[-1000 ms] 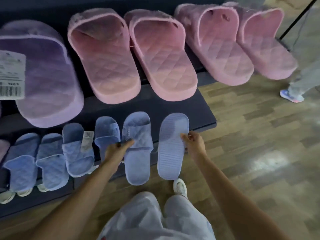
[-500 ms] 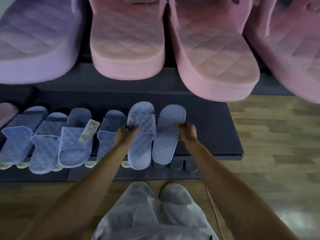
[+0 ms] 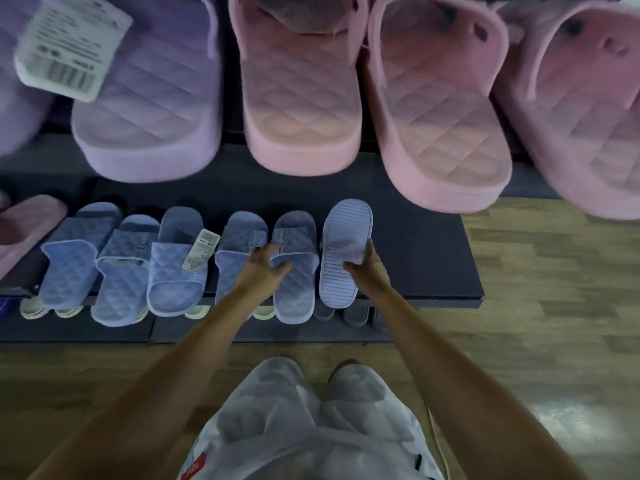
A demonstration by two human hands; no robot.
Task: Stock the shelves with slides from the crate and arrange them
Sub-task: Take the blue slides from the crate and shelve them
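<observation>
Several blue quilted slides stand in a row on the dark lower shelf (image 3: 426,271). My left hand (image 3: 266,266) grips the strap of the upright blue slide (image 3: 294,292) second from the right. My right hand (image 3: 367,268) holds the rightmost blue slide (image 3: 341,237), which is turned over so its ribbed sole faces up. Both slides rest on the shelf with their heels over its front edge. A white price tag (image 3: 201,252) hangs on a slide further left.
The upper shelf carries large pink slides (image 3: 304,109) and a lilac slide (image 3: 152,109) with a barcode tag (image 3: 69,50), close to the camera. More slides peek from a lower tier (image 3: 353,315). Wooden floor (image 3: 554,306) lies to the right; my knees (image 3: 311,410) are below.
The view has come closer to the shelves. Both hands have pushed their slides further back onto the lower shelf, and my left hand has closed round the strap.
</observation>
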